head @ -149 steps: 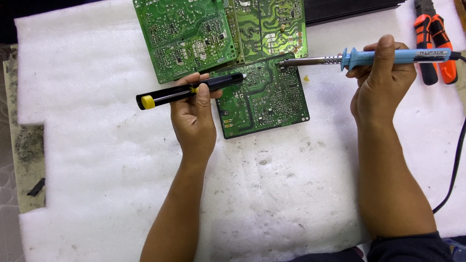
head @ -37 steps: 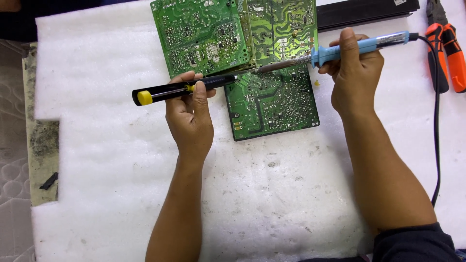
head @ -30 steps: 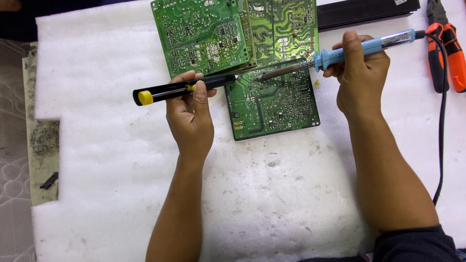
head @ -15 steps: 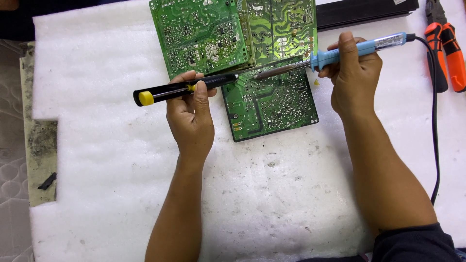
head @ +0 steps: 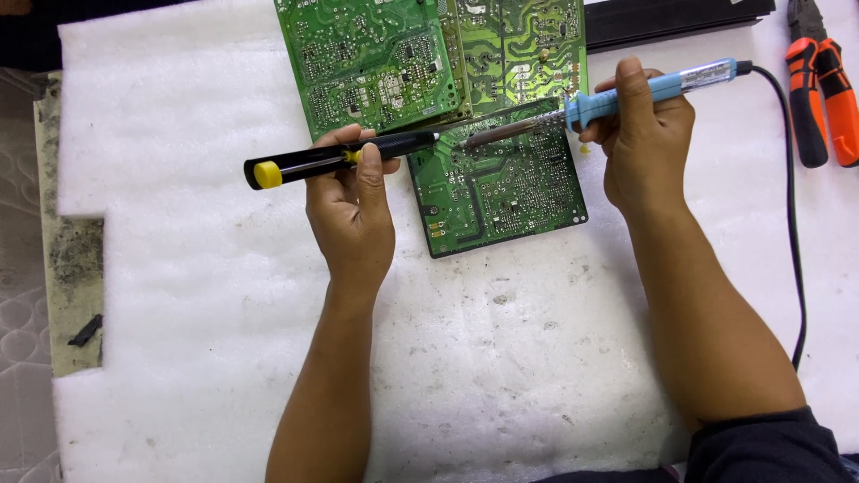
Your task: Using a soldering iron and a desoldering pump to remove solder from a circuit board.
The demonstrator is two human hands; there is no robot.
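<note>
My left hand (head: 352, 206) grips a black pump tool with a yellow end (head: 335, 160), held level, its nozzle over the left edge of a small green circuit board (head: 506, 192). My right hand (head: 646, 143) holds a blue-handled soldering iron (head: 608, 98); its metal tip points left and down onto the same board, close to the pump's nozzle. Two larger green circuit boards (head: 376, 58) lie side by side just beyond the small one.
Everything rests on a white foam sheet (head: 206, 304). Orange-and-black pliers (head: 821, 85) lie at the far right. The iron's black cord (head: 791, 224) runs down the right side. A black bar (head: 671, 18) lies along the top edge. A dirty notch in the foam (head: 76, 259) is at the left.
Over five seconds the iron's tip has slid left across the boards toward the pump's nozzle. In the last second both hands have stayed nearly still.
</note>
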